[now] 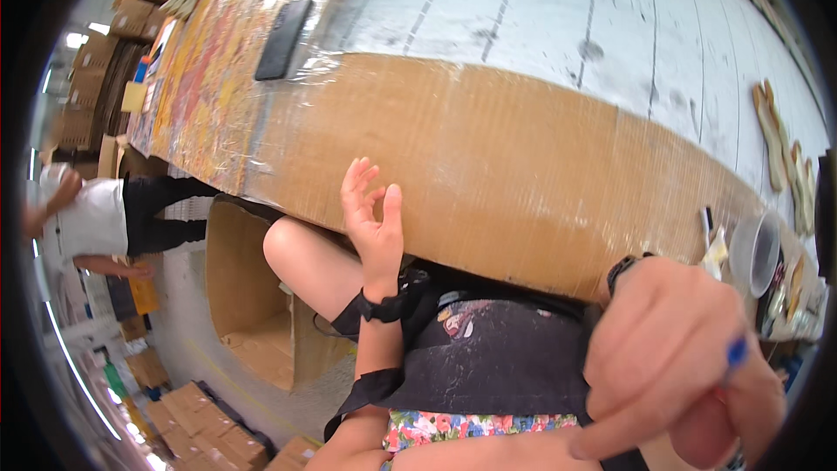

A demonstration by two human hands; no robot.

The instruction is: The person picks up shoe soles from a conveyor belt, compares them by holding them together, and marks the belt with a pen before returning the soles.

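Note:
My left hand [375, 218] is raised at the table's near edge, palm partly turned up. Its fingers are apart and slightly bent, with nothing in them; a black band circles the wrist. Large and close at the lower right is my right hand [676, 344], its fingers bent inward. A small blue spot [738, 351] shows at one finger. Whether anything is inside those fingers is hidden. Under the left hand, a brown cardboard sheet [506, 157] covers the near part of the table, with shiny clear film or tape over it. Beyond the right hand stands a clear plastic cup [755, 253].
A black phone-like slab [283, 39] lies at the far left of the tabletop [523, 9]. Pale work gloves [771, 139] lie at the right. An open carton [248, 296] is on the floor left of my knee. Another person [96, 218] stands beyond, near stacked boxes [205, 427].

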